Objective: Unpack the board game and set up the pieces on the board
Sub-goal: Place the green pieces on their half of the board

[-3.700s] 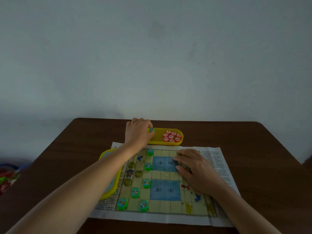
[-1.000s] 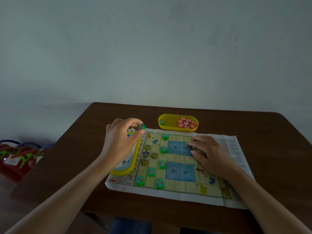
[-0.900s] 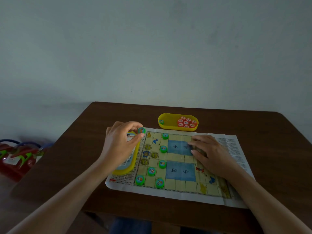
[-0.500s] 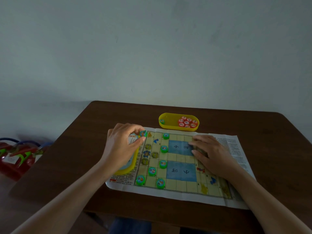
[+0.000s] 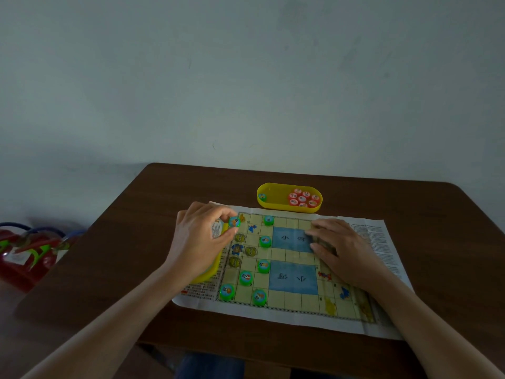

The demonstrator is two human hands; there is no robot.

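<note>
Table (image 5: pixel 136 255): dark wood, paper board (image 5: pixel 289 272) on it.
Left hand (image 5: pixel 200 242): pinching green piece (image 5: pixel 234 222) at board's far-left corner.
Right hand (image 5: pixel 344 250): fingers flat, pressing the board.

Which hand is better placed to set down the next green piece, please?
Left: the left hand pinches a round green plastic piece at the far-left corner of the paper game board; the right hand lies flat on it.

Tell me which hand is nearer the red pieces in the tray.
Right. The right hand rests on the board just short of the red pieces; the left hand pinches a green piece farther left.
</note>
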